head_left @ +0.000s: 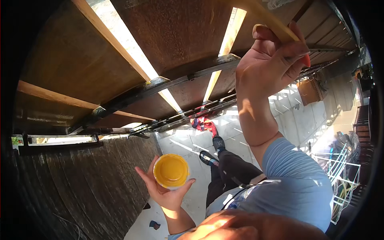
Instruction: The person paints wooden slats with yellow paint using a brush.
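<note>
My left hand [169, 196] cups a small round tub of yellow paint [172, 172] from below, fingers and thumb around its sides. The tub's top faces me, and yellow paint coats its inside and rim. My right hand [272, 60] is raised at the upper right, close to the dark panels. Its fingers and thumb pinch a flat yellowish-brown stick [276, 24] that runs up past the frame's top edge, so its far end is hidden. A bit of red shows under the thumb; I cannot tell whether it belongs to the stick.
Dark brown panels [168, 28] on a black metal frame [128, 98] slant overhead, with bright gaps between them. A weathered wooden surface [88, 188] stands at left. Red patterned cloth [204, 125] lies by my feet. A cardboard box [310, 92] and white wire rack [344, 176] are at right.
</note>
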### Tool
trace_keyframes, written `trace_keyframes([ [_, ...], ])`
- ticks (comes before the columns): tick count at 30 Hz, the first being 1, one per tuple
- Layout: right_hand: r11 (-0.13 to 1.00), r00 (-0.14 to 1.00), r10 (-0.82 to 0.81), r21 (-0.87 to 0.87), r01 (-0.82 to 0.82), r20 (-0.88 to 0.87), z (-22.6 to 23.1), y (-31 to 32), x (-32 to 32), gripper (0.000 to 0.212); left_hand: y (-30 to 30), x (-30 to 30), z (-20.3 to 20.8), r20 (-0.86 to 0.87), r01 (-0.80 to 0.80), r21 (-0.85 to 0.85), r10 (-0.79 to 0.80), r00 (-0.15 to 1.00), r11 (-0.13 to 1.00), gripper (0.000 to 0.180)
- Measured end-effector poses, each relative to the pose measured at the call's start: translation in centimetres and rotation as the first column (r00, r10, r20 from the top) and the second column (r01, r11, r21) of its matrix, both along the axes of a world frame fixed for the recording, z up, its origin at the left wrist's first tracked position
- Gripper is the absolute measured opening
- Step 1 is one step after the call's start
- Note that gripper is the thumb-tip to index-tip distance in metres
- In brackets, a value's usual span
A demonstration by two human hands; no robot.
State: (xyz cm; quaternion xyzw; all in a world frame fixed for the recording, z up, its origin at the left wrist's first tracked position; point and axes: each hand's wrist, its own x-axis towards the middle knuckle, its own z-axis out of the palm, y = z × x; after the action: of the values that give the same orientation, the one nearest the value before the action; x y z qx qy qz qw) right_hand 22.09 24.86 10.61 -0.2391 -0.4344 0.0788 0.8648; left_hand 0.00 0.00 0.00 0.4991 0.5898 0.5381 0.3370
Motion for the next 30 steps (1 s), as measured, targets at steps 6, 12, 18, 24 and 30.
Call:
trace_keyframes([
  [6,0.996,0.992,-0.089,-0.012,0.088,-0.092,-1.1,-0.3,3.8,0.058,0.8,0.0,-0.4,0.006,-0.013,-0.02,0.014,1.0,1.0,0.152],
  [12,0.926,0.921,0.362,-0.057,-0.373,-0.143,-3.2,-5.7,3.9,0.062,4.9,1.2,-2.6,0.01,-0.043,0.08,0.042,0.999,0.996,0.151],
  [18,0.641,0.693,0.704,-0.559,-0.526,0.156,-5.3,-11.1,2.2,0.037,6.3,2.6,-2.5,0.018,-0.047,0.158,0.045,0.999,0.986,0.15],
  [24,0.585,0.232,0.808,-0.779,-0.224,0.541,-6.5,-12.9,-0.9,0.025,1.9,3.6,-3.7,0.066,-0.107,0.195,0.096,0.993,0.975,0.147],
  [30,0.422,-0.056,0.9,-0.895,-0.141,0.433,-8.3,-16.4,-1.0,0.046,-5.7,4.8,-8.1,0.009,-0.197,0.158,0.198,0.98,0.968,0.145],
])
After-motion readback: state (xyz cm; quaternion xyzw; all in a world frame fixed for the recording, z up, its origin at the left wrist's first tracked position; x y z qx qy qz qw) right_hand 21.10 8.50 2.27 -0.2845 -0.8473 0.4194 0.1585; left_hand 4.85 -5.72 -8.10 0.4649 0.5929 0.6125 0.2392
